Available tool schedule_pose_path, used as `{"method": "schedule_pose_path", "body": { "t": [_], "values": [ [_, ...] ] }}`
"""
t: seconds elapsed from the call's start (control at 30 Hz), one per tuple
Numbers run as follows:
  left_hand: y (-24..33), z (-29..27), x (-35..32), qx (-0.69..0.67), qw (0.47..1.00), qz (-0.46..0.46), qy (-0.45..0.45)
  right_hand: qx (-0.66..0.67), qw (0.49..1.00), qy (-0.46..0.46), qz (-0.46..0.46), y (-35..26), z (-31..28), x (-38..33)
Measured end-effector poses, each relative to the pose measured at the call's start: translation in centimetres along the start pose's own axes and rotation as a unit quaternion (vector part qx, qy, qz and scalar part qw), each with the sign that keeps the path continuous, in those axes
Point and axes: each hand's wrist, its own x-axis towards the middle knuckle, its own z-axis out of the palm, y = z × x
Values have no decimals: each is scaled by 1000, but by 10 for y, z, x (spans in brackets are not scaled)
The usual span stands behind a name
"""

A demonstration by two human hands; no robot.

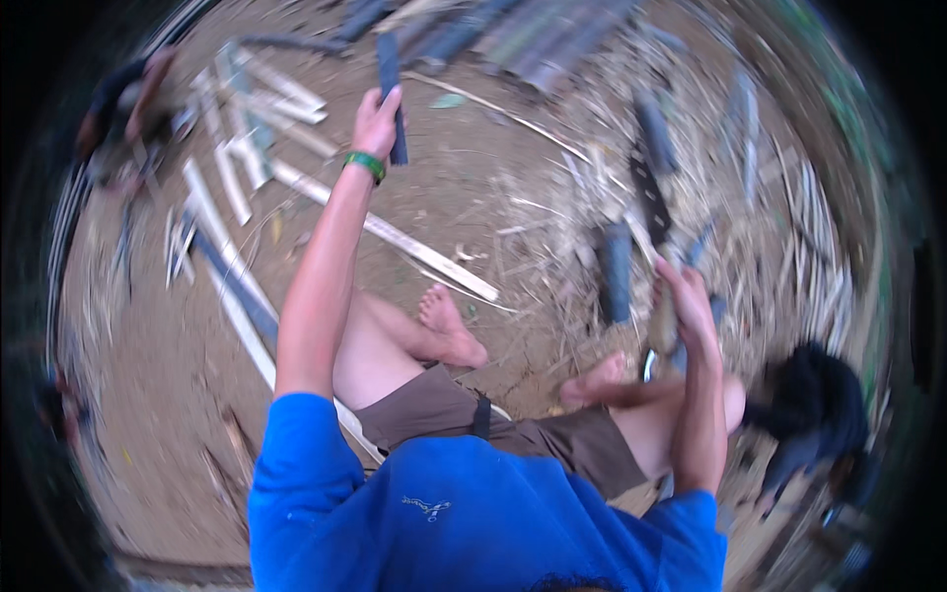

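Observation:
My left hand (378, 126), wearing a green wristband, is raised far out ahead and closed around a flat, dark blue-grey bamboo strip (389, 61) that stands roughly upright. At the right, my right hand (688, 302) wraps the thick handle (663, 326) of a machete. Its dark blade (648, 197), with a row of small holes, points away from me over the shavings. A pale sliver (643, 237) runs along the blade near the handle; whether it belongs to the machete I cannot tell. Motion blurs both hands a little.
Pale split strips (395, 235) lie on the dirt ahead and left. Shavings (552, 227) cover the ground around a short dark bamboo piece (616, 271). Dark poles (552, 39) lie at the far side. People crouch at the upper left (123, 113) and lower right (814, 400).

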Motion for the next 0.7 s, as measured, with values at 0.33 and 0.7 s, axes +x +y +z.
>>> {"method": "schedule_pose_path", "body": {
  "t": [0.33, 0.7],
  "values": [
    [-269, 185, -204, 79, 915, -380, -113, -339, 934, -100, 61, 97, -37, -12],
    [-281, 268, -256, -28, 873, -444, -201, -217, 974, 58, 7, 63, -109, -71]
  ]
}}
